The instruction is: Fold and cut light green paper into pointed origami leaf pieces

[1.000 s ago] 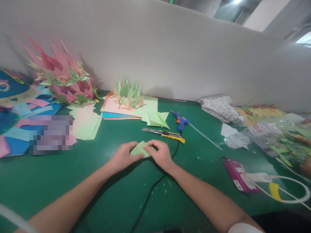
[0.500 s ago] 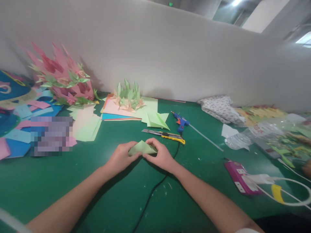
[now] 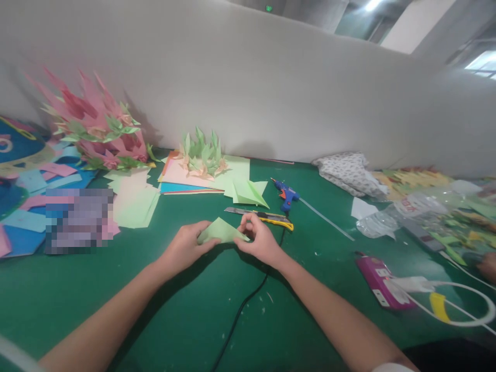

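A folded piece of light green paper, shaped like a low triangle, is held between my two hands above the green table. My left hand pinches its left end, thumb in front and fingers behind. At the right corner, my right hand grips the paper between thumb and curled fingers. Just beyond my right hand lies a yellow utility knife with its blade out, pointing left. Behind the knife is a blue hot glue gun with a long clear glue stick in its back.
Folded green paper, paper sheets and a small green paper flower piece lie ahead. A large pink paper piece stands left. Rightward are a purple power strip, a plastic bottle and another person's hand. A black cord crosses the table.
My left hand has shifted slightly left, and the hands are a little farther apart. More of the paper's face shows, and my right fingers have lifted and curled.
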{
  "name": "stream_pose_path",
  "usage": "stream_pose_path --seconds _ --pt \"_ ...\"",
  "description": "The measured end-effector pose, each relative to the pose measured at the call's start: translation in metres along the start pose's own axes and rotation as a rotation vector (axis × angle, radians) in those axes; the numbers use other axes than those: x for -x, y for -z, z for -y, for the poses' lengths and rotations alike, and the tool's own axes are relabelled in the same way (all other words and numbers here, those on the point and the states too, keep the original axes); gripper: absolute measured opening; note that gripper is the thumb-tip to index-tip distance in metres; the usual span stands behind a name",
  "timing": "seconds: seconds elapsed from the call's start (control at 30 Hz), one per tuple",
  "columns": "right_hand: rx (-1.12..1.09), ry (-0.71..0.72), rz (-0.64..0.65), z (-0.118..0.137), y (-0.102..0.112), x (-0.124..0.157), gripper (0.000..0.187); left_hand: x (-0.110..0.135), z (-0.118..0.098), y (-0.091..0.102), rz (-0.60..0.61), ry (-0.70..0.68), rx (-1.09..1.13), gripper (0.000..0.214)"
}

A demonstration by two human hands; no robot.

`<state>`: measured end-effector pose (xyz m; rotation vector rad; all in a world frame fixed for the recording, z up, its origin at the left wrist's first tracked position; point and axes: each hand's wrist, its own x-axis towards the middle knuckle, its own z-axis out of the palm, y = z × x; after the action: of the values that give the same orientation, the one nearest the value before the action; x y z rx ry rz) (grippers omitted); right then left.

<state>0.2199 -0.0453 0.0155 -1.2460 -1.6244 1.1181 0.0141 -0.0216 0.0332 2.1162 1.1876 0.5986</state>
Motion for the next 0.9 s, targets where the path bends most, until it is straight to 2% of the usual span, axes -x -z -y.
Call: stream_pose_path --seconds 0.37,0.5,0.6,0.63,0.73,0.9 --pt "-0.063 0.021 -0.030 -0.007 0.011 -0.007 0.030 -0.007 0.013 0.009 0.011 0.091 0.050 0.029" --pt "0.079 0.113 -0.048 -0.001 0.006 -0.002 0.025 -0.005 0.011 0.001 0.014 0.071 0.045 0.027" --pt "0.269 0.162 -0.035 0.007 -0.001 0.003 0.036 0.000 0.005 -0.007 0.006 0.024 0.057 0.025" --pt "0.332 0.166 -0.022 0.009 -0.004 0.004 0.034 0.001 0.003 -0.010 0.010 0.004 0.060 0.024" --pt "0.463 0.133 0.037 0.009 -0.008 0.006 0.012 0.005 -0.004 -0.014 0.033 -0.052 0.084 0.020" --pt "0.460 0.082 0.050 0.007 -0.008 0.007 0.019 0.006 -0.006 -0.014 0.033 -0.072 0.043 0.015"
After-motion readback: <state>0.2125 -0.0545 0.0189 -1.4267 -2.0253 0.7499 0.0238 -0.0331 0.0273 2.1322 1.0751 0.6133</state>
